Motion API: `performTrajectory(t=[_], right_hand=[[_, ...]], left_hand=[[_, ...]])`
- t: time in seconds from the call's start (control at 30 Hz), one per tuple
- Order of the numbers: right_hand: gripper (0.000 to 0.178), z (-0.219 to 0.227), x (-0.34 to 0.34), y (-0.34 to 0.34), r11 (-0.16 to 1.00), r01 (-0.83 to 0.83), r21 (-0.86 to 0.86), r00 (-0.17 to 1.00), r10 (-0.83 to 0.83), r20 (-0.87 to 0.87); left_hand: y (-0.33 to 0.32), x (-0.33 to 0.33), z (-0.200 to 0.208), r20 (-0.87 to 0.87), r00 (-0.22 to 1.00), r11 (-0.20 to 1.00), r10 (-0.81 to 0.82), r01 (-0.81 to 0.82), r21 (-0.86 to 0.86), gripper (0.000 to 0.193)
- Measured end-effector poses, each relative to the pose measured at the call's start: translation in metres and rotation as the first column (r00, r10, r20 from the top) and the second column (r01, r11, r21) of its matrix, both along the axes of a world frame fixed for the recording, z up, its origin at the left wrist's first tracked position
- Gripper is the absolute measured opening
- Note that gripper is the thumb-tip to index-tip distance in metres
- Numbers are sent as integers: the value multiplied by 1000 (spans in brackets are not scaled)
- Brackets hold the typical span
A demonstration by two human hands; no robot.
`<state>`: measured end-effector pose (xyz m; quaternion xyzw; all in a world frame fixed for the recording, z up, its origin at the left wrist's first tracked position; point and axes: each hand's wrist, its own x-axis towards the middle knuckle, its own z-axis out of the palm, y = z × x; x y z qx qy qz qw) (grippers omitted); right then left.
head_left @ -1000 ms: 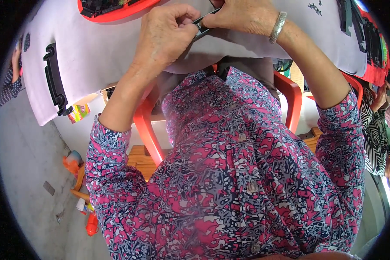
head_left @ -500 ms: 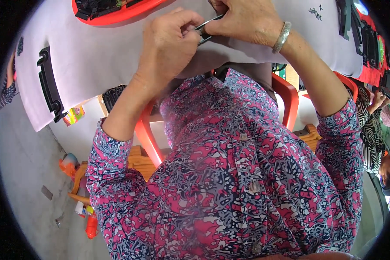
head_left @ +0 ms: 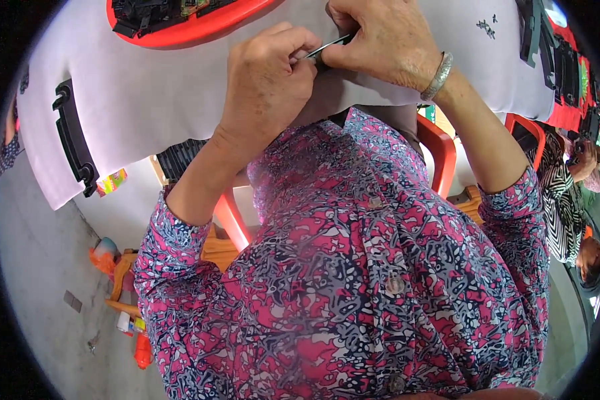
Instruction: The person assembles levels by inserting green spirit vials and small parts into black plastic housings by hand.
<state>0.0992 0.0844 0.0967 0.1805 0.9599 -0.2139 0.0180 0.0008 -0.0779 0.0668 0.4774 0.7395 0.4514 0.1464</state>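
Observation:
Near the front edge of the cloth-covered table (head_left: 160, 100), my two hands meet over one thin dark strip (head_left: 331, 45) with a shiny edge. My left hand (head_left: 268, 77) has its fingers curled and pinched on the strip's left end. From the other side, my right hand (head_left: 388, 47), with a silver bangle at the wrist, grips it between thumb and bent fingers. Most of the strip is hidden by the fingers, so its exact kind cannot be made out.
A red tray (head_left: 200, 35) of black plastic parts stands at the far left. One long black plastic part (head_left: 74, 137) lies on the table's left side. Small black pieces (head_left: 486, 28) are scattered at right, near long black parts (head_left: 530, 33). Another person's patterned sleeve (head_left: 558, 193) shows at far right.
Both hands have shifted slightly toward me and to the right, still on the strip. Two shiny edges showed between the hands before; now a single thin line shows.

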Motion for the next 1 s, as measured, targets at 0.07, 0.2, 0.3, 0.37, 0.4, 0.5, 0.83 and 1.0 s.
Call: performTrajectory(t=[0.07, 0.2, 0.3, 0.37, 0.4, 0.5, 0.83, 1.0], right_hand=[[35, 0, 1, 2, 1000, -8, 17, 1000, 8, -16], [35, 1, 1, -1, 999, 7, 32, 1000, -7, -12], [35, 2, -2, 1, 1000, 7, 17, 1000, -7, 2], [36, -5, -5, 5, 1000, -8, 30, 999, 7, 35], [36, -10, -2, 5, 1000, -4, 31, 999, 3, 34], [38, -22, 2, 10, 996, -94, 14, 922, 92, -377], [41, -40, -41, 30, 999, -3, -35, 991, 7, 133], [42, -42, -43, 29, 999, 12, -36, 993, -8, 117]], left_hand=[[2, 1, 3, -28, 1000, 1000, 1, -1, -3, 18], [2, 1, 5, -10, 1000, 999, 1, -2, -37, 18], [3, -1, 1, 5, 1000, 1000, -18, 18, -11, 19], [5, -3, -6, -11, 1000, 1000, -15, 15, 4, 19], [7, -4, -9, -23, 1000, 1000, -17, 17, 22, 18], [12, -11, -16, -18, 999, 989, -50, 47, -137, 19], [17, -42, -32, 28, 998, 974, -52, 56, -219, 20], [17, -46, -29, 111, 992, 955, -52, 82, -285, 22]])
